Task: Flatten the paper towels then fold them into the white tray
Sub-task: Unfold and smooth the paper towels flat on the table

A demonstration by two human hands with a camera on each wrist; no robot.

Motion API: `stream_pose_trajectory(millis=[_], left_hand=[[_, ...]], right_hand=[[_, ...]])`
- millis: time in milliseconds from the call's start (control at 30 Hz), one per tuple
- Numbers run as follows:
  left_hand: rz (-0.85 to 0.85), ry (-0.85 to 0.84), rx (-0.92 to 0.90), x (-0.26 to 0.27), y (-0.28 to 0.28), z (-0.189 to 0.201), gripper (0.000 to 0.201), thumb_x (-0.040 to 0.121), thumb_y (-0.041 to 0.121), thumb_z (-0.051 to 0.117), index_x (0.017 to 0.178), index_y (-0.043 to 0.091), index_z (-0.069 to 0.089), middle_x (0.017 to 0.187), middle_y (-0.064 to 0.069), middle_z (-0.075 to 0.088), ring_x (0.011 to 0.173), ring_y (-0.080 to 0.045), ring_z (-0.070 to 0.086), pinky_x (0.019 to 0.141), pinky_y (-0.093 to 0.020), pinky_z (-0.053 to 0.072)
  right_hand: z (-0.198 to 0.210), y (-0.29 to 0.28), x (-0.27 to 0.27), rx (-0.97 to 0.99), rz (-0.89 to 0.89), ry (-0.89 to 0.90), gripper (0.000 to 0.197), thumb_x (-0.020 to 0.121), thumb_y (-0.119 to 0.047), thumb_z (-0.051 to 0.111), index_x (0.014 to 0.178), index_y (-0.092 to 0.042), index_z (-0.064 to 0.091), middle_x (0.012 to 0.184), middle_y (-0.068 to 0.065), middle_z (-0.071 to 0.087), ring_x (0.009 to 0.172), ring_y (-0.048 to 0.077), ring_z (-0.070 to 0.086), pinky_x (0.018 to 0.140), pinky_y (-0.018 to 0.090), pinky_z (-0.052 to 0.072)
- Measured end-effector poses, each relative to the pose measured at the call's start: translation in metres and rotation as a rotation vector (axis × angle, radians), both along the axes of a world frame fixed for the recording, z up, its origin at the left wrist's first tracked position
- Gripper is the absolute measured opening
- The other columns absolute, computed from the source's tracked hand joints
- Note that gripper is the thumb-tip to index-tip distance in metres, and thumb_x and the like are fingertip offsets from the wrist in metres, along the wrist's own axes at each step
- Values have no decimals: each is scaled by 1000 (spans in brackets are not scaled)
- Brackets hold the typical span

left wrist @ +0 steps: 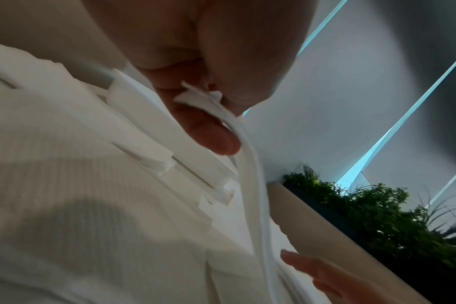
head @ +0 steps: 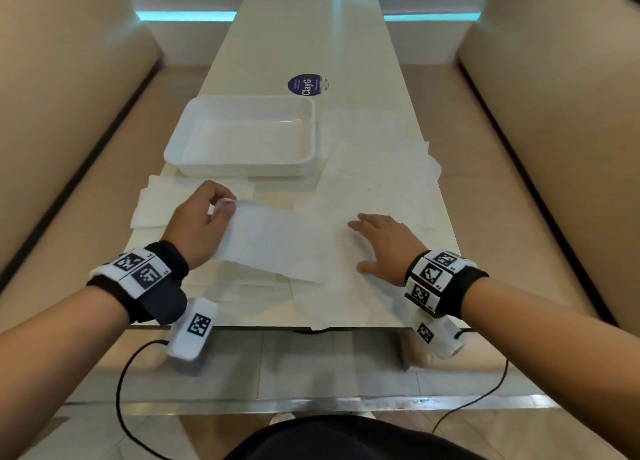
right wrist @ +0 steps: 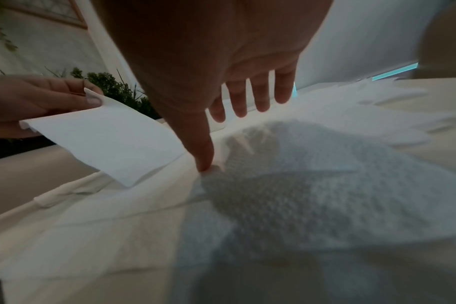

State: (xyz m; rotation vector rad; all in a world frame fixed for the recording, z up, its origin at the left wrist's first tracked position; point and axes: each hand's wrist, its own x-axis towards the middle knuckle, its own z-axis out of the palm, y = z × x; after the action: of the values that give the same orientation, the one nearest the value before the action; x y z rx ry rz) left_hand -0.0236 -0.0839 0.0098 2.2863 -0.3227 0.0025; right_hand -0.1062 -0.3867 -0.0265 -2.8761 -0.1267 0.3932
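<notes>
Left hand: the left hand (head: 197, 222) is raised just above the bench, wrist bent, fingers curled inward. Its grip is clamped on the near-left corner of a paper towel (head: 277, 241), pinched between thumb and fingertips (left wrist: 214, 142).

Right hand: the right hand (head: 384, 243) lies palm down, fingers straight and spread, grip apart and holding nothing. The thumb (right wrist: 203, 152) presses the towel's right part down onto the sheets below; the other fingers reach forward just above them.

Paper towel: lifted on the left side and folding over toward the right, with the right end pinned flat. It sits at the near middle of the bench, in front of the tray.

White tray: the white tray (head: 187, 137) stands on the left half of the bench, beyond the left hand. No towel can be seen inside it.

Other towels: loose paper towels (head: 381, 161) lie spread over the right and near parts of the bench, overlapping; a folded stack (head: 152, 206) lies left of the left hand, just in front of the tray.

Bench: a long pale bench (head: 294, 36) with a round purple sticker (head: 306, 84) beyond the tray.

Wrists: both carry black bands with black-and-white markers.
</notes>
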Motion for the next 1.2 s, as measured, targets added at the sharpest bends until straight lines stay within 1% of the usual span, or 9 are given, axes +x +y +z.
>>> stream_pose_trajectory(millis=[33, 100, 300, 400, 533, 667, 867, 1067, 1200], left_hand=[[12, 14, 5, 2, 5, -1, 6, 98, 22, 49, 102, 21, 54, 92, 16, 53, 75, -10, 53, 62, -24, 39], [32, 38, 16, 7, 14, -3, 7, 98, 23, 49, 102, 22, 54, 93, 15, 54, 76, -17, 55, 62, -25, 40], [79, 72, 68, 11, 27, -7, 10, 98, 22, 47, 105, 18, 55, 99, 7, 54, 89, -23, 56, 64, -21, 37], [89, 108, 66, 9, 28, -12, 13, 97, 26, 50, 107, 18, 54, 103, 3, 55, 92, -24, 56, 70, -30, 39], [74, 149, 108, 10, 31, -16, 20, 92, 26, 61, 108, 22, 51, 109, 1, 55, 92, -26, 57, 75, -33, 43], [85, 151, 155, 14, 39, -21, 23, 90, 22, 63, 110, 20, 52, 110, 0, 55, 94, -28, 57, 77, -34, 44], [93, 131, 190, 17, 56, -23, 21, 91, 22, 63, 108, 21, 52, 109, 0, 56, 92, -27, 57, 78, -34, 43], [116, 126, 222, 20, 75, -26, 23, 90, 21, 64, 109, 21, 52, 109, -2, 56, 96, -29, 58, 84, -41, 49], [116, 136, 298, 17, 80, -34, 28, 90, 20, 64, 114, 15, 52, 113, -9, 57, 95, -28, 55, 84, -37, 46]], right_hand=[[-1, 3, 1, 7, 16, 34, 76, 87, -36, 62, 151, -25, 21, 157, 0, 22, 141, 21, 26, 112, 36, 26], [-3, 6, 3, 1, 21, 64, 75, 90, -37, 58, 152, -26, 16, 156, 0, 26, 139, 20, 31, 112, 34, 26], [-1, 5, 8, -65, -25, 12, 50, 89, -37, 56, 136, -30, 43, 136, -6, 51, 121, 20, 49, 101, 35, 38], [2, 7, 9, -74, 2, -53, 40, 89, -30, 56, 128, -29, 51, 127, -6, 56, 114, 19, 52, 95, 32, 40], [6, 20, -2, 66, 142, -36, 42, 86, -26, 60, 127, -27, 52, 125, -5, 53, 114, 17, 48, 91, 34, 45], [4, 31, -19, 63, 254, 91, 48, 83, -37, 64, 128, -28, 52, 134, -7, 45, 120, 16, 42, 94, 38, 46], [2, 29, -26, 82, 243, 84, 51, 78, -41, 68, 126, -30, 53, 137, -10, 42, 124, 13, 37, 96, 35, 44], [-1, 28, -29, 89, 228, 46, 30, 85, -30, 61, 113, -22, 60, 134, -5, 51, 122, 16, 44, 97, 34, 43], [2, 29, -30, 104, 182, 52, 27, 90, -26, 53, 114, -18, 60, 121, -1, 60, 112, 18, 52, 94, 34, 43]])
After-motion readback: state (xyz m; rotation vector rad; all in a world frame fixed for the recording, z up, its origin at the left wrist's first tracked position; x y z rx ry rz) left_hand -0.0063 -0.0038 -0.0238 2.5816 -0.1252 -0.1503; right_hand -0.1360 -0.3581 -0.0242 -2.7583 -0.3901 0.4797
